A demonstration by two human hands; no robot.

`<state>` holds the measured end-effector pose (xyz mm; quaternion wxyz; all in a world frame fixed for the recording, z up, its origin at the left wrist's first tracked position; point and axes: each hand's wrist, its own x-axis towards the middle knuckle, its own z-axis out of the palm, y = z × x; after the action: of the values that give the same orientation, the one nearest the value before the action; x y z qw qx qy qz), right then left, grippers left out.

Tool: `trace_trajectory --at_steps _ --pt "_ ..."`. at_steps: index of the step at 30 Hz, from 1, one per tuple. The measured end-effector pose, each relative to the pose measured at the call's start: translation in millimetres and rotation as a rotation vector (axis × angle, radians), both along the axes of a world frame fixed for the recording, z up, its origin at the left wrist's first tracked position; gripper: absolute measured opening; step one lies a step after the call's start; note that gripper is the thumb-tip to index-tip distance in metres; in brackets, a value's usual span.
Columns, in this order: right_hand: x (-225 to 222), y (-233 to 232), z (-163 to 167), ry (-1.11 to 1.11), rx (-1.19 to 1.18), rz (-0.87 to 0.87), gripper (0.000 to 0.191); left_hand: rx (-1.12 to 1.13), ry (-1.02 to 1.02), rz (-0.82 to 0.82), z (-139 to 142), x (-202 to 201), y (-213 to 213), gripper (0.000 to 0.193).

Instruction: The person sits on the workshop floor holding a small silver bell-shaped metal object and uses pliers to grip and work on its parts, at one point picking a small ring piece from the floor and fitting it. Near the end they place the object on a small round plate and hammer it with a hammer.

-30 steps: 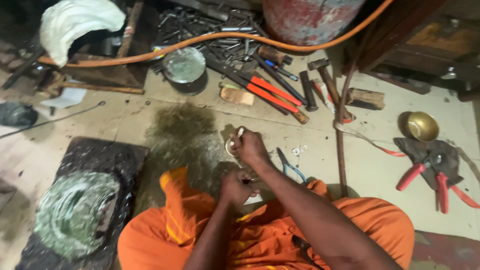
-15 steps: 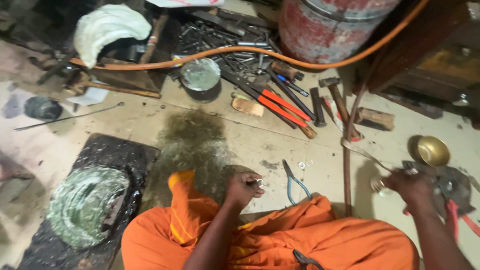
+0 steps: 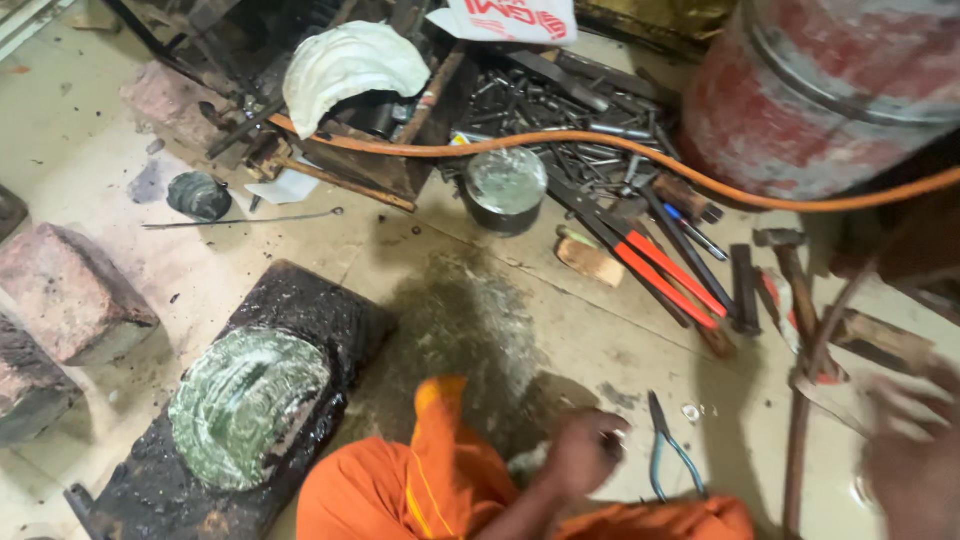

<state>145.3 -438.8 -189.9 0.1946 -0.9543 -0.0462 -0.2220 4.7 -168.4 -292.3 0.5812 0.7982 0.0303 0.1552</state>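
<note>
The floor (image 3: 300, 250) is crowded at the edges: bricks (image 3: 70, 290) on the left, a heap of iron tools (image 3: 560, 110) at the top, a rusty red drum (image 3: 830, 90) in the top right corner. The only open room is the stained concrete patch in the middle, between the black block (image 3: 330, 320) and the pliers (image 3: 668, 455).

The left hand (image 3: 585, 450) sits low, just above the orange cloth (image 3: 430, 480), curled nearly closed; it seems to pinch something small and pale, though blur keeps me from telling what. The blue-handled pliers lie just beside it, on its right, untouched. The right hand (image 3: 915, 455) is out at the frame's right edge, a blurred smear near a thin rod (image 3: 800, 440); I cannot tell how open it is or whether it holds anything.

The block is tarry and rough, with a greenish, ridged dome (image 3: 245, 405) set in it. An orange hose (image 3: 600, 150) curves smoothly over the tools. Red-handled cutters (image 3: 670, 275) and a hammer (image 3: 785, 260) lie beyond.
</note>
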Motion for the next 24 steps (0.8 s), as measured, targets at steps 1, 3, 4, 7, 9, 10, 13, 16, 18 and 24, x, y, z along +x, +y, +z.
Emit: trace_trajectory --at_steps 1,3,4,7,9,10,13,16,18,24 --pt "10 44 3 -0.025 0.08 0.168 0.054 0.026 -0.045 0.028 1 -2 -6 0.024" --pt "40 146 8 0.066 0.112 0.595 0.039 0.003 -0.019 0.002 2 -4 -10 0.023" --pt "52 197 10 0.097 0.016 0.659 0.065 -0.035 0.019 -0.028 2 -2 -12 0.023" --pt "92 325 23 0.254 -0.171 0.76 0.075 -0.095 0.02 -0.044 0 1 -7 0.022" --pt "115 383 33 0.249 -0.302 0.813 0.079 -0.118 0.009 -0.048 -2 4 -1 0.022" --pt "122 406 33 0.26 -0.362 0.809 0.079 -0.129 0.005 -0.048 -4 6 5 0.022" --pt "133 448 19 0.311 -0.346 0.759 0.066 -0.159 0.003 -0.054 -10 7 10 0.021" --pt "136 464 2 0.347 -0.22 0.634 0.065 -0.185 0.004 -0.047 -20 9 12 0.021" --pt "137 472 -6 0.333 -0.278 0.572 0.075 -0.195 0.004 -0.046 -26 3 6 0.021" --pt "141 493 5 0.553 -0.614 0.472 0.099 -0.205 0.004 -0.027 -30 -2 6 0.02"
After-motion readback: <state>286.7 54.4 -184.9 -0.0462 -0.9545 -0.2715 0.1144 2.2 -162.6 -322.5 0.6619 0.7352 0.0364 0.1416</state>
